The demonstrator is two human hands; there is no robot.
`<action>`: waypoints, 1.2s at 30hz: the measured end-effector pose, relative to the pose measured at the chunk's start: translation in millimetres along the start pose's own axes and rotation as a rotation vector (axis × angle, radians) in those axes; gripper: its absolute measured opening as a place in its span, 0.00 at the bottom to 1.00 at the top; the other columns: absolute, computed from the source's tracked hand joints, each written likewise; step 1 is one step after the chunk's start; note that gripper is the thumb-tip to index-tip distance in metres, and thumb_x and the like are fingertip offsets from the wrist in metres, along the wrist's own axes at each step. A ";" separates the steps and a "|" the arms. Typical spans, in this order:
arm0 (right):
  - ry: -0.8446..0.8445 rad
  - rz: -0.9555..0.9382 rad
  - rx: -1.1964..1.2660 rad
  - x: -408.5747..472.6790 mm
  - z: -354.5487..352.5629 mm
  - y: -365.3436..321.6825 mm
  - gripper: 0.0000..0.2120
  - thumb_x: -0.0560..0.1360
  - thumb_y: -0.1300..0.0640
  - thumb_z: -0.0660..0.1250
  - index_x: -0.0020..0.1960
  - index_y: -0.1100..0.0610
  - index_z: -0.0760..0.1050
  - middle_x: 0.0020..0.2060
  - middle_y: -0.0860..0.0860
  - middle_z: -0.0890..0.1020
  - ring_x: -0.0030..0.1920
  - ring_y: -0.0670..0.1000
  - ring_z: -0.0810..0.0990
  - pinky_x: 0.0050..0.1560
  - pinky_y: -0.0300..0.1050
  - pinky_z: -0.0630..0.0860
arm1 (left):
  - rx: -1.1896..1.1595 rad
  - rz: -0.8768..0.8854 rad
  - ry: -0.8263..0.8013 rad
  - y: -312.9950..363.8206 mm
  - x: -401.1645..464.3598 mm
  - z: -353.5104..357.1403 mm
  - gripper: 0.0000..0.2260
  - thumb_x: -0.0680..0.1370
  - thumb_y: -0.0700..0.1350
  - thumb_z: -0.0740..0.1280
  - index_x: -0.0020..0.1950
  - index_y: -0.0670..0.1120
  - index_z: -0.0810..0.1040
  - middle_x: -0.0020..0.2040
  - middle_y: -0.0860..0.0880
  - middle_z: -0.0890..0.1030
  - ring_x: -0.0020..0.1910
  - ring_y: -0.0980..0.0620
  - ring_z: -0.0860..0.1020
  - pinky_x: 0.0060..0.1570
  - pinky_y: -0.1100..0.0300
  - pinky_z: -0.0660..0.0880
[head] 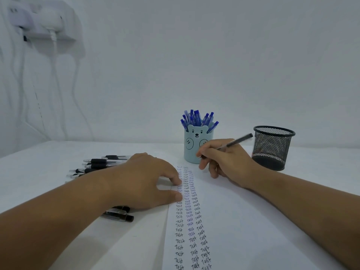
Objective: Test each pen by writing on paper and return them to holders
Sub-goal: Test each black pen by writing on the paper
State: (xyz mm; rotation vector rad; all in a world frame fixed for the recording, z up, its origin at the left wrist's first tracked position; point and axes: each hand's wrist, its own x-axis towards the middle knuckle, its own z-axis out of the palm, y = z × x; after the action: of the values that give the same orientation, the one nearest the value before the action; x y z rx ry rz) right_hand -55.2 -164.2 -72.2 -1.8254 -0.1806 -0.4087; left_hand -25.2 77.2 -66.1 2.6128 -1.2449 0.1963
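My right hand [224, 158] pinches a black pen [236, 141] in a writing grip, its tip near the top of the white paper [243, 221]. The paper carries three columns of the handwritten word "Test". My left hand [148, 178] lies on the paper's left edge, fingertips pressing on the first column. Several black pens [103, 164] lie on the table behind my left hand, and more black pens [118, 214] poke out from under my left wrist. A light blue bear holder [191, 151] stands behind the paper, full of blue pens [198, 118]. The black mesh holder [272, 147] at the right looks empty.
The white table [39, 172] reaches back to a white wall. At the upper left a wall shelf [44, 24] holds a white device, with cables hanging down the wall.
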 end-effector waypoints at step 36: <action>0.308 0.007 0.148 11.8 12.7 -16.4 0.20 0.82 0.47 0.63 0.43 0.61 0.83 0.22 0.58 0.74 0.21 0.50 0.66 0.24 0.37 0.62 | 0.068 -0.047 -0.044 7.7 -3.5 -4.3 0.17 0.76 0.68 0.63 0.62 0.65 0.74 0.60 0.68 0.75 0.67 0.67 0.67 0.79 0.50 0.40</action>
State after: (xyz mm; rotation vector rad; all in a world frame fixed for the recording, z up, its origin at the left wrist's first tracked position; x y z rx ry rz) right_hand -47.3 -148.3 -56.2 -1.5953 0.0087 -0.6478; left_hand -33.4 76.3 -61.5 2.7153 -1.2105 0.1768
